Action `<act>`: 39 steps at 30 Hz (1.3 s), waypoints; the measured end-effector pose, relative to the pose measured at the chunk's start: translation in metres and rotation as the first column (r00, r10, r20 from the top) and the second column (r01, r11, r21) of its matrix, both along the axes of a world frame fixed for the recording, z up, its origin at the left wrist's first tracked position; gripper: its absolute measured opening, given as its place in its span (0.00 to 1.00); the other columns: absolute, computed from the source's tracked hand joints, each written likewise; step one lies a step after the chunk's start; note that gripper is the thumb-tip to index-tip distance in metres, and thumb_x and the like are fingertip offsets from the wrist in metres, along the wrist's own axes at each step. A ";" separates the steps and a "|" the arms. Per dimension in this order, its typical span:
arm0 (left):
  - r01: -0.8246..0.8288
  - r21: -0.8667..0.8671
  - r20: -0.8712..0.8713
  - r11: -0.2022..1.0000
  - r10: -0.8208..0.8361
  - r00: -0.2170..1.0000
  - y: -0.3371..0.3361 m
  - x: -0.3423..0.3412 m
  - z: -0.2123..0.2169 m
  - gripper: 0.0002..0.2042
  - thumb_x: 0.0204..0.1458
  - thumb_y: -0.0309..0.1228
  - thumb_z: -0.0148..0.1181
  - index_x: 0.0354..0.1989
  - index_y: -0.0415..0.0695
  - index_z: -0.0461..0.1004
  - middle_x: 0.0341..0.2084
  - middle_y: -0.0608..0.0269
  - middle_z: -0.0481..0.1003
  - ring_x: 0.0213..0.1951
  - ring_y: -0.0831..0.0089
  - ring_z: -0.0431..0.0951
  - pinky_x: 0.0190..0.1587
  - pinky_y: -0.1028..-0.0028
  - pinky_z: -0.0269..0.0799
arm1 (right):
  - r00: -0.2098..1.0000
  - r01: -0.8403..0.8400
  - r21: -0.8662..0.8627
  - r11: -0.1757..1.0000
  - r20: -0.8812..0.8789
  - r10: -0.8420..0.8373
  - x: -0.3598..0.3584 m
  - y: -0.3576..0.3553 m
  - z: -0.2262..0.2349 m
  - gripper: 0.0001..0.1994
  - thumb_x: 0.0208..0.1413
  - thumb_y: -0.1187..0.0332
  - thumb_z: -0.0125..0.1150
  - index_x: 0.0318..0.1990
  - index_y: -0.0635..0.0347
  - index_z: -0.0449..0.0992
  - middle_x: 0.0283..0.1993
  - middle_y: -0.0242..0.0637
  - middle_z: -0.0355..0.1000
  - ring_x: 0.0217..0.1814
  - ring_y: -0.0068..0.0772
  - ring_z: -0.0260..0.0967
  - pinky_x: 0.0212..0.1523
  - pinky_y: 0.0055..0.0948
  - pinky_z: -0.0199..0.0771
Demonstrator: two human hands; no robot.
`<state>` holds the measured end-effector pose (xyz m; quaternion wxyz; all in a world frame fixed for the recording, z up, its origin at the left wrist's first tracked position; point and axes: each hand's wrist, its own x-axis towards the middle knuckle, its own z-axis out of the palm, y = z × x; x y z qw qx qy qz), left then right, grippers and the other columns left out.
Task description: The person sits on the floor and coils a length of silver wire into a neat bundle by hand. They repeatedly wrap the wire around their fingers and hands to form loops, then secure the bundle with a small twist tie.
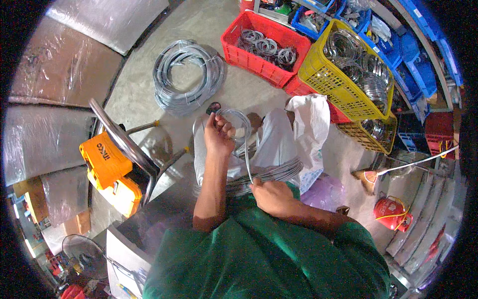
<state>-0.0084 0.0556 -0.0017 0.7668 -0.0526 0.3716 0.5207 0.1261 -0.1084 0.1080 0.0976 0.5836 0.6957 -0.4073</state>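
Observation:
Out in front, my left hand [219,133] is closed around part of a grey cable loop [245,119]. A small dark object [214,107] pokes up beyond its fingertips; its kind is too unclear to name. Lower and nearer, my right hand [273,195] pinches the same cable where it comes down from the loop. Across my lap rests a wider coil of grey cable [279,171], partly hidden by my forearms. A white sack [311,117] stands to the right of my knees.
Ahead lies a big grey cable coil [162,82] on the floor. A red crate [279,74] and yellow crate [318,70] hold coils at the far right. Left are orange cases [105,157] beside a bent metal tube [124,139]; right are a broom [369,178] and red cylinder [391,214].

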 end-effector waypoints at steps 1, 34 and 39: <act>0.006 0.004 0.025 1.000 -0.007 1.000 0.003 0.000 -0.002 0.14 0.63 0.41 0.48 0.24 0.54 0.67 0.14 0.79 0.60 0.14 0.81 0.54 0.16 0.78 0.47 | 0.999 0.020 0.000 1.000 -0.041 -0.020 -0.001 -0.001 0.003 0.17 0.66 0.59 0.44 0.41 0.68 0.71 0.27 0.57 0.76 0.32 0.58 0.77 0.34 0.54 0.76; 0.490 0.255 -0.578 0.833 -0.275 0.768 -0.110 0.012 0.026 0.33 0.59 0.65 0.36 0.33 0.42 0.67 0.22 0.65 0.68 0.23 0.76 0.70 0.24 0.73 0.67 | -0.029 0.366 -0.831 0.418 -0.460 -0.888 0.018 0.072 0.021 0.16 0.65 0.57 0.51 0.32 0.60 0.76 0.17 0.34 0.69 0.13 0.31 0.62 0.18 0.33 0.65; 0.495 0.172 -0.351 0.851 -0.417 0.838 -0.114 0.014 0.035 0.31 0.64 0.59 0.36 0.21 0.43 0.64 0.12 0.68 0.60 0.15 0.76 0.58 0.18 0.74 0.49 | 0.885 0.436 0.749 0.499 -0.458 -0.086 0.058 0.084 0.036 0.08 0.59 0.65 0.59 0.41 0.59 0.77 0.34 0.40 0.75 0.35 0.43 0.74 0.36 0.40 0.73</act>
